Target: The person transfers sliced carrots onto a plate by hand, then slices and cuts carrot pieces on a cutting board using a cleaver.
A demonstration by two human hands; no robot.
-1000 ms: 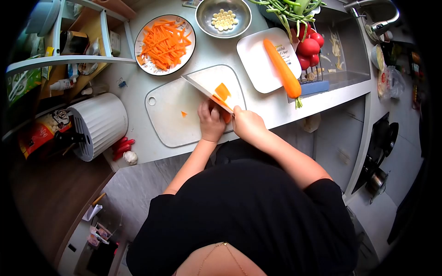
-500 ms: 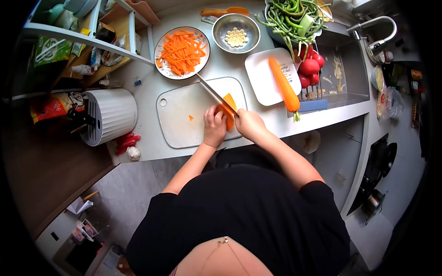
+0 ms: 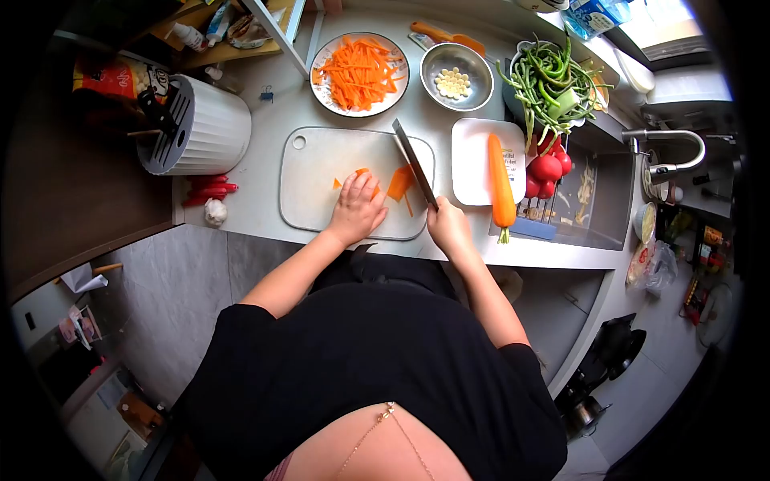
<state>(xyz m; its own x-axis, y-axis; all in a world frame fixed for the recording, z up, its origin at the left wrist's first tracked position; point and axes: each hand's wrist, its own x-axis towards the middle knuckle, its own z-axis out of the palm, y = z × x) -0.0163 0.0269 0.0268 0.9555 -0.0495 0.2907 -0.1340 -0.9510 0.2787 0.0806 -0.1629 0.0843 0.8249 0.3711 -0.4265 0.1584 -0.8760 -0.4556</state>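
My right hand (image 3: 449,228) is closed round the handle of a knife (image 3: 415,160), whose blade slants up and left over the right part of the white cutting board (image 3: 309,188). Orange carrot slices (image 3: 399,184) lie on the board just left of the blade. Over the middle of the board, my left hand (image 3: 357,208) rests on a carrot piece (image 3: 362,171), its fingers close together and partly covering it. A small carrot scrap (image 3: 337,183) lies left of those fingers.
Behind the board stand a plate of carrot strips (image 3: 361,74) and a metal bowl (image 3: 480,76) with pale round pieces. A white tray (image 3: 469,152) holds a whole carrot (image 3: 501,183). Green beans (image 3: 553,84), red tomatoes (image 3: 547,167) and the sink (image 3: 603,204) are right; a knife block (image 3: 216,128) is left.
The view has shifted. My left hand has moved left, away from the knife, onto a carrot piece. The knife has moved right of the slices, still in my right hand.
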